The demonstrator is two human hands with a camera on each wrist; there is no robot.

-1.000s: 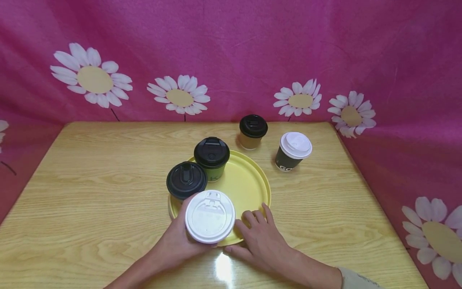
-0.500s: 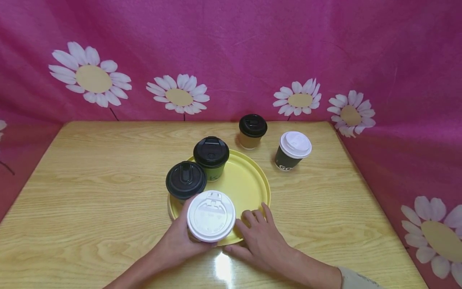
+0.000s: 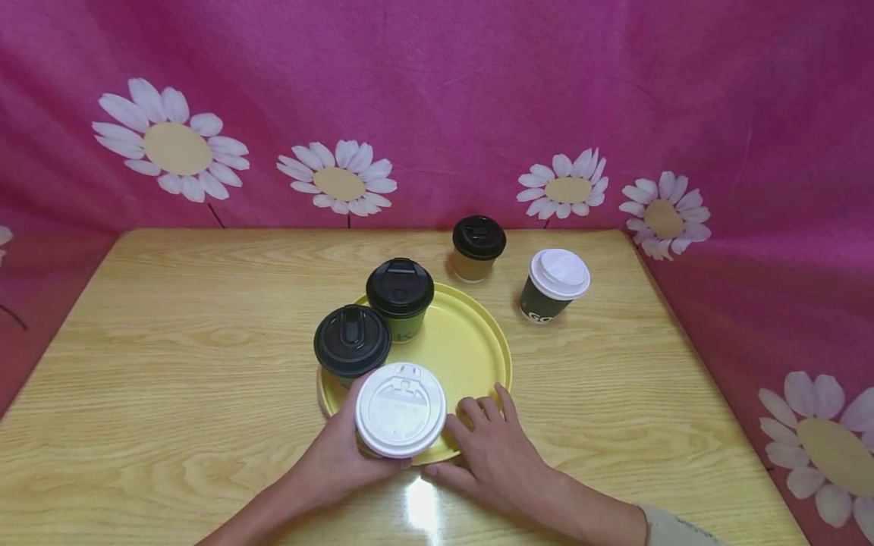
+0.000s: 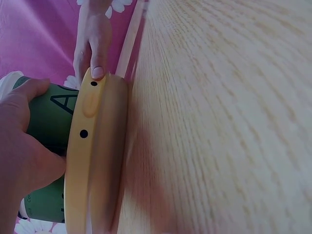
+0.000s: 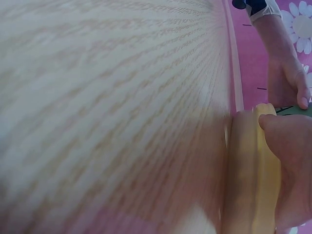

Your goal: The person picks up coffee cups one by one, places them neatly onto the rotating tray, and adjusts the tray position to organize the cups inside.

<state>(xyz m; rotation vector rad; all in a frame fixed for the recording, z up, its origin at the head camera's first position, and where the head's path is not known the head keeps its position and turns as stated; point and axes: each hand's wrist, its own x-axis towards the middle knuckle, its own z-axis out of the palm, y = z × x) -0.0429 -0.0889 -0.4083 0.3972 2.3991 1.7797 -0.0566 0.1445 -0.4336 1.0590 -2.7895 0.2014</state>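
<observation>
My left hand [image 3: 348,447] grips a paper coffee cup with a white lid [image 3: 400,409] at the near side of a round yellow tray [image 3: 471,356]. In the left wrist view its green body [image 4: 51,117] shows between the thumb and fingers, with the base at the tray. My right hand [image 3: 495,455] holds the tray's near right rim, thumb outside and fingers over the inner side; the right wrist view shows the thumb [image 5: 270,124] against the rim. Two cups with black lids, a nearer one [image 3: 352,341] and a green one [image 3: 406,326], stand on the tray's left side.
Behind the tray, a brown cup with a black lid [image 3: 478,250] stands on the wooden table [image 3: 191,341]. A dark cup with a white lid [image 3: 556,284] stands to its right. A pink cloth with daisies [image 3: 437,98] hangs behind the table and along its sides.
The white-lidded cup in my left hand has shifted very slightly to the right and straightened a little. My right hand, the tray and the other cups stay where they were.
</observation>
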